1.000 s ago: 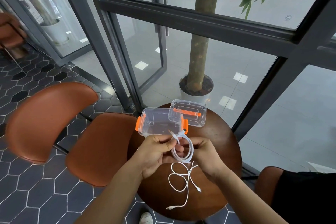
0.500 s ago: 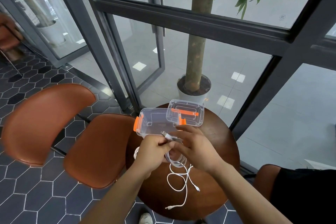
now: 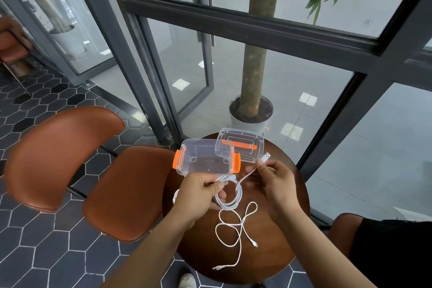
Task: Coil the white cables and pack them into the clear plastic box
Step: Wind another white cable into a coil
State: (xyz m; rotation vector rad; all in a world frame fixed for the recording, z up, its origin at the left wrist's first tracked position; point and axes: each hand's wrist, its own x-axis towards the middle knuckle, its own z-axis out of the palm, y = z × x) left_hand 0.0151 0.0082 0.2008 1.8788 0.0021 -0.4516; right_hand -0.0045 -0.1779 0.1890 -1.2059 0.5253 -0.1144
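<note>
Head view looks down on a small round wooden table (image 3: 275, 262) with both hands over it; the left hand (image 3: 201, 192) is closed around a coiled white cable (image 3: 230, 196), thumb and fingers pinching the loops together at their top; the right hand (image 3: 275, 180) pinches the free tail of that same cable just behind its USB plug (image 3: 265, 157), which sticks up past the fingertips toward the box lid (image 3: 240, 147).

Just beyond the left hand stands the clear plastic box (image 3: 205, 159) with orange latches, open and, as far as its clear walls show, with nothing in it; the lid lies beyond the right hand, overlapping the box's far corner.

Below both hands, nearer the person, a second white cable (image 3: 236, 234) sprawls loose on the table in a couple of slack loops, both plugs free; a bit of white also peeks out to the left of the left wrist, and I cannot tell what it belongs to.

By my reading the task is at an early stage: the first cable is nearly wound, with only the short tail in the right hand left to wrap or tuck; nothing is packed yet; the loose cable is not yet coiled, and both must go into the box; closing the lid may follow.
</note>
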